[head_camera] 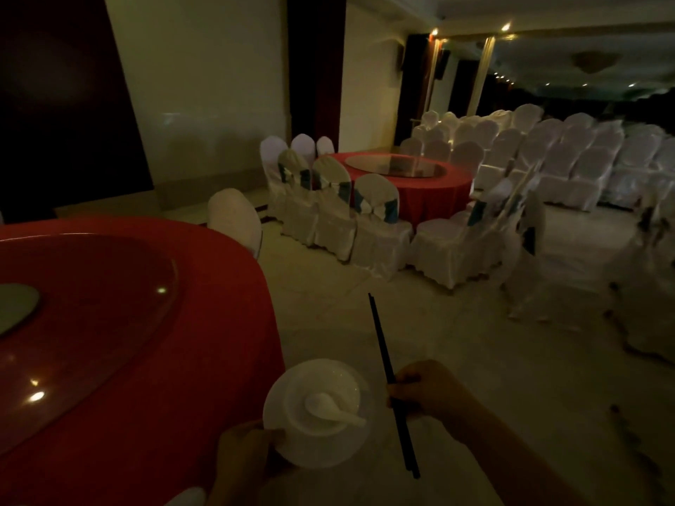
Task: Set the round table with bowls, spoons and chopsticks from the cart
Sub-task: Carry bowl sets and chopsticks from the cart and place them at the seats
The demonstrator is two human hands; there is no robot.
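Dim hall (456, 304): hands (252, 454) (420, 392) hold bowl (341, 387) (spoon (325, 407) inside), chopsticks (381, 345).

Rm dim, banquet hall. Wall (204, 85) cream, w/ dark panel (54, 104) at left and dark red drape (316, 67) mid. Floor (456, 341) pale, glossy. Far table (438, 199) round, red cloth, glass turntable (396, 166) on top. White-covered chairs (380, 228) ringed round it, some w/ teal sashes (391, 210). Lone covered chair (235, 220) nearer, left. Rows of covered chairs (569, 166) packed tight at right. Ceiling spots (506, 27) lit, far end; rest dark.
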